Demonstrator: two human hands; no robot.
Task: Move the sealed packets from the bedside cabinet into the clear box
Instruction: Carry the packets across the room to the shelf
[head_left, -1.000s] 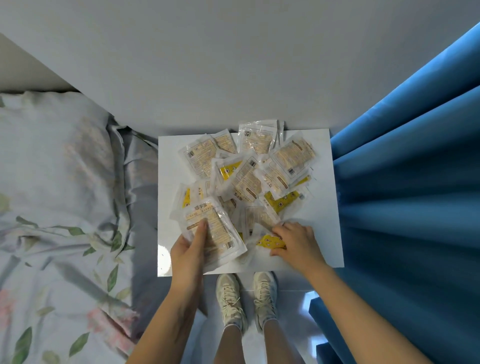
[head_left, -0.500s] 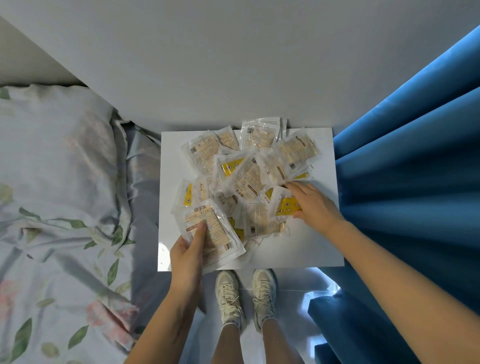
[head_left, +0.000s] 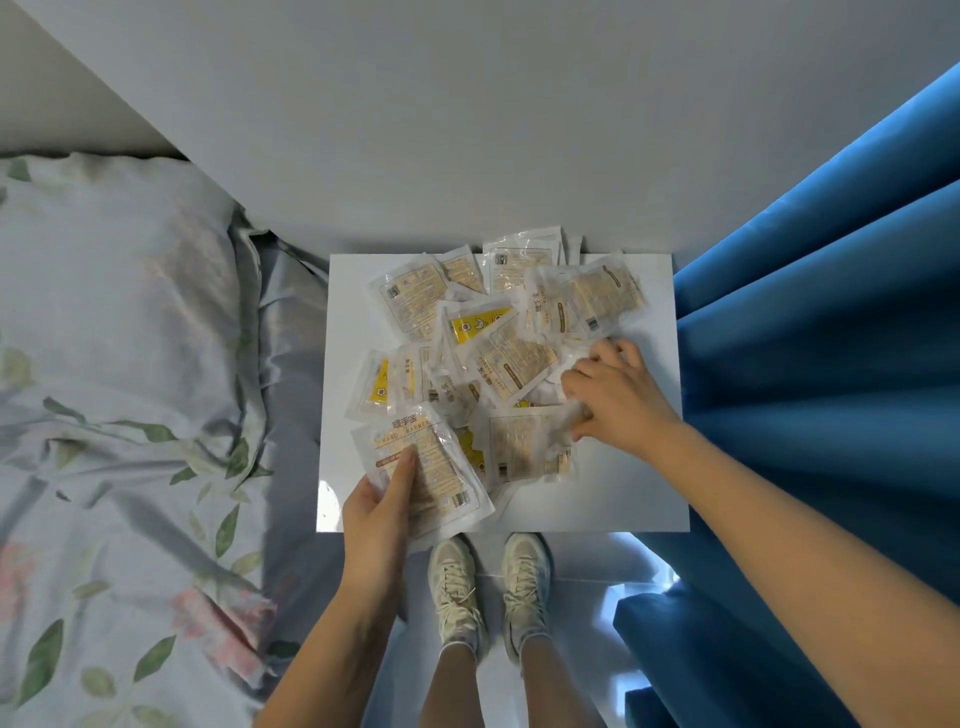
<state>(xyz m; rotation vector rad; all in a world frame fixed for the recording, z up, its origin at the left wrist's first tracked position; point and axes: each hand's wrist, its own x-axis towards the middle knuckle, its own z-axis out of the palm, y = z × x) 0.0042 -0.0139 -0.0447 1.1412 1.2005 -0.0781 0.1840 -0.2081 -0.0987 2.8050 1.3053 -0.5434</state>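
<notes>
While the clear box stays out of view, I judge the move barely begun: my left hand (head_left: 382, 512) has its fingers (head_left: 404, 470) clamped on 1 packet (head_left: 431, 470) at the near edge of the bedside cabinet (head_left: 623, 488), and my right hand (head_left: 618, 397) has its fingers curled into the pile of packets (head_left: 498, 353).

The packets (head_left: 483, 364) cover most of the cabinet (head_left: 634, 488) top, heaped and overlapping from the back edge to near the front. Bare top shows along the left edge, at the front right corner and in a strip down the right side. The wall (head_left: 467, 130) closes off the back, with packets touching it. The curtain (head_left: 831, 338) hangs right against the right edge; the bed (head_left: 130, 389) lies close on the left. The left hand (head_left: 376, 514) grips a packet stack at the front left corner; the right hand (head_left: 618, 395) is bent over the heap's right edge. The front edge stays reachable between the arms.
</notes>
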